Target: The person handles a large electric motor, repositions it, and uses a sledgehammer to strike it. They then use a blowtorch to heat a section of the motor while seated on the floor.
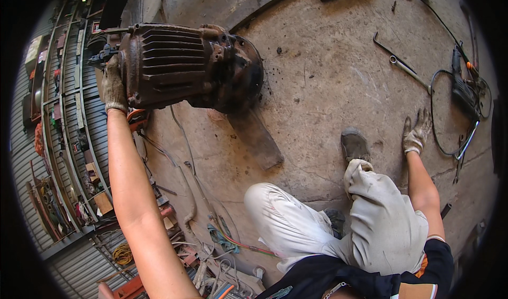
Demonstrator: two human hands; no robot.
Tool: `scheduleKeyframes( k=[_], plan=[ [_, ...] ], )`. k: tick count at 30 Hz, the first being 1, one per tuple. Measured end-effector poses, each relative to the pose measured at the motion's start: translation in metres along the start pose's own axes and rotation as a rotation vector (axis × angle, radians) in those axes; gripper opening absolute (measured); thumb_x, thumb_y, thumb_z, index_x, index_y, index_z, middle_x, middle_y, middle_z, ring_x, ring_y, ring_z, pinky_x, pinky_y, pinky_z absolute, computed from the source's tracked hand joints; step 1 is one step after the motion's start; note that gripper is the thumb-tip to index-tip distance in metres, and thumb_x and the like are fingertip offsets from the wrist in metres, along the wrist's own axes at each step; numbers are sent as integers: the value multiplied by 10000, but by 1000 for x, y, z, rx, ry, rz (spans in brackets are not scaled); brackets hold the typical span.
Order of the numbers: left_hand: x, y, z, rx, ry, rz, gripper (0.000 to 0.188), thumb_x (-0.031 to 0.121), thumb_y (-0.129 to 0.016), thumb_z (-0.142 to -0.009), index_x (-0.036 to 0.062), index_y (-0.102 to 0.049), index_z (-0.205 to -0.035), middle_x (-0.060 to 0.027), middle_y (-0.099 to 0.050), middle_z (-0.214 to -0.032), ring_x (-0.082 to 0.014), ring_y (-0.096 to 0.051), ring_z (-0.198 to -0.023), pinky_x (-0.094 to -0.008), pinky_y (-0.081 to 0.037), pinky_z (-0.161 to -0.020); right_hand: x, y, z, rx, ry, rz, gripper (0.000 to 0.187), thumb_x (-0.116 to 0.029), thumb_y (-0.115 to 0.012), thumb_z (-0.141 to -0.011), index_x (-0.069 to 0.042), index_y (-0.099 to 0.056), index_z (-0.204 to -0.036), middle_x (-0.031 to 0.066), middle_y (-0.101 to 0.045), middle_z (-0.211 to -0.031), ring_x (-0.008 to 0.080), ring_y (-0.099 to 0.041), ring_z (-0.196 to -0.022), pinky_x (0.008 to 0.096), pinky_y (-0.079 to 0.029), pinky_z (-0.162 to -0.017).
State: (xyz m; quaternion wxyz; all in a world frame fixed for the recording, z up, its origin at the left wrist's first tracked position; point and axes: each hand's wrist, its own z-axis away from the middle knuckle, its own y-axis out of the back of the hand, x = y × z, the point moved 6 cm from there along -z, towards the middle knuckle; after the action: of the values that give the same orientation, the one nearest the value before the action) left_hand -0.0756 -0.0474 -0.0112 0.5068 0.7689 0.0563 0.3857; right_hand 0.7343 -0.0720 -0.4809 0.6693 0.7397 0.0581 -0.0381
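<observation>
A rusty brown motor point(172, 61) with cooling fins lies on its side at the upper left, its round dark flange facing right. My left hand point(113, 87), in a dirty knit glove, grips its left end; some fingertips are hidden behind the casing. Out to the right, my gloved right hand point(417, 131) is over the concrete floor with its fingers spread and nothing in them. Farther up, an L-shaped bar point(389, 50) and a wrench point(410, 71) lie end to end. A black corded power tool point(463, 90) rests to the right of that hand.
A flat plate point(256, 140) sticks out from under the motor. Shelving point(69, 103) full of parts lines the left side. Cables and hoses point(185, 177) trail along the floor below the motor. Long steel pieces point(270, 3) lie at the far side. My shoe point(354, 144) is near the middle.
</observation>
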Motion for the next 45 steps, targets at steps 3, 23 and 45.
scheduleKeyframes(
  k=[3,23,45],
  plan=[
    [-4,0,-1,-11,52,33,613,524,-504,-1008,49,-629,-1375,-103,-647,-1338,-202,-598,-1165,-316,-428,-1037,-1,2,-1,-10,-6,2,652,-436,-561,-1005,-85,-418,-1535,126,-332,-1631,340,-269,-1520,492,-191,-1257],
    [-2,2,-3,11,6,-94,627,563,-481,-1004,75,-642,-1364,-98,-674,-1279,-192,-597,-1113,-313,-435,-1008,-1,1,-1,-24,-18,-21,646,-427,-568,-1002,-85,-424,-1530,128,-330,-1633,348,-272,-1518,501,-186,-1256],
    [-13,3,-15,-19,-56,-92,632,549,-447,-1035,64,-606,-1408,-109,-638,-1379,-206,-583,-1214,-311,-387,-1079,-4,5,-2,-1,9,-12,651,-430,-570,-1001,-87,-416,-1533,142,-345,-1622,354,-287,-1509,500,-199,-1251]
  ],
)
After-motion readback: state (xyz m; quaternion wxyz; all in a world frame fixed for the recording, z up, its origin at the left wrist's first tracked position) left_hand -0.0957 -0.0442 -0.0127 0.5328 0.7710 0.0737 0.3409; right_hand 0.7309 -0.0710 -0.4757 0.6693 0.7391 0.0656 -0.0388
